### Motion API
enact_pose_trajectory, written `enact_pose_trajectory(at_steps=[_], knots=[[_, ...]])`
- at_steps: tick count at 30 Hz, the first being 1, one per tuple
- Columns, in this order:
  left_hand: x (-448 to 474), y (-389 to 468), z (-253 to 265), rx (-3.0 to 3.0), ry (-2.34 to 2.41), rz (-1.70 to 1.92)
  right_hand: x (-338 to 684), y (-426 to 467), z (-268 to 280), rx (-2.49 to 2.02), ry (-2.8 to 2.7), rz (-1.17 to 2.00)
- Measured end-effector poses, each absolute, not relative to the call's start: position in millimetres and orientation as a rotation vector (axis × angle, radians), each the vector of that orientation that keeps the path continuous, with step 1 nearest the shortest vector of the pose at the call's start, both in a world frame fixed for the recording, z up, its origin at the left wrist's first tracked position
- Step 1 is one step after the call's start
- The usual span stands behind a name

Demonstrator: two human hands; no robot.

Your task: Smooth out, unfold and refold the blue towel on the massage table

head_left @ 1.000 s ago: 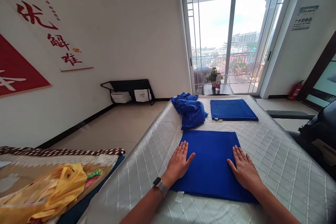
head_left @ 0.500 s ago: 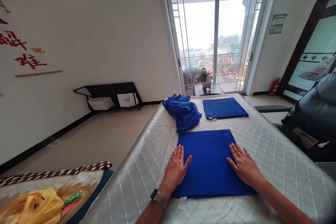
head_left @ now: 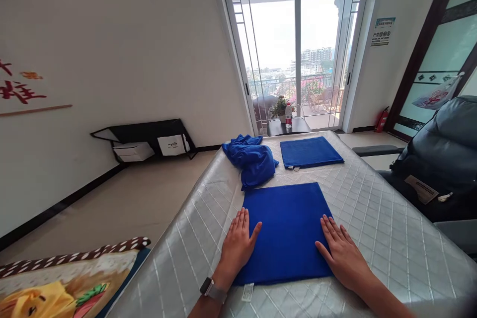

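Note:
A square of blue cloth (head_left: 285, 233) with a white label (head_left: 247, 292) at its near edge lies flat on a quilted silver-white mattress (head_left: 387, 238). My left hand (head_left: 239, 243) rests flat along the cloth's left edge, fingers straight and thumb apart. Over the right edge lies my right hand (head_left: 343, 251), palm down with its fingers out. Neither hand grips anything. Beyond the cloth are a crumpled blue cloth heap (head_left: 253, 161) at the left and a flat blue cloth stack (head_left: 312, 151) at the right, with small white labels.
A dark armchair (head_left: 439, 154) stands to the right. At the mattress's far end, a small table (head_left: 286, 128) carries a bottle (head_left: 288, 116) and a potted plant (head_left: 280, 108). Patterned bedding (head_left: 74, 278) is at lower left; a black rack (head_left: 149, 131) with white boxes lines the wall.
The camera view has shifted slightly, moving the scene leftward. My right hand has slid nearer along the cloth's right edge; my left hand stays at the left edge.

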State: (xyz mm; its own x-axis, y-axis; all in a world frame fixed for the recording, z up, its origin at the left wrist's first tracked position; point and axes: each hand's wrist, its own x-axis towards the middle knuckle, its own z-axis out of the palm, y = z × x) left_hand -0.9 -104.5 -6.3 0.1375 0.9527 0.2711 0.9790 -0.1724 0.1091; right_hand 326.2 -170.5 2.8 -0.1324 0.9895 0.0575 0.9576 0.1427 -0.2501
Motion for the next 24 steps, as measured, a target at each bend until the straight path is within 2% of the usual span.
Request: enact_pose_trajectory(at_steps=[4, 11, 14, 19, 24], knots=[[30.9, -115.7, 5.8, -2.407, -1.806, -0.460, 326.7, -170.6, 4.3, -1.917, -2.201, 0.212], [156.7, -141.0, 23.3, -2.831, -1.328, -0.478, 327.1, -171.3, -3.4, -1.931, -2.242, 0.097], [189.0, -140.0, 20.2, -2.887, -1.300, -0.518, 327.9, -171.0, -6.1, -1.907, -2.280, 0.038], [176.1, -138.2, 12.0, -2.851, -1.410, -0.457, 328.8, -171.0, -3.3, -1.909, -2.270, 0.107], [105.6, -149.5, 3.1, -2.779, -1.481, -0.330, 328.5, -171.6, 1.3, -1.903, -2.199, 0.200]])
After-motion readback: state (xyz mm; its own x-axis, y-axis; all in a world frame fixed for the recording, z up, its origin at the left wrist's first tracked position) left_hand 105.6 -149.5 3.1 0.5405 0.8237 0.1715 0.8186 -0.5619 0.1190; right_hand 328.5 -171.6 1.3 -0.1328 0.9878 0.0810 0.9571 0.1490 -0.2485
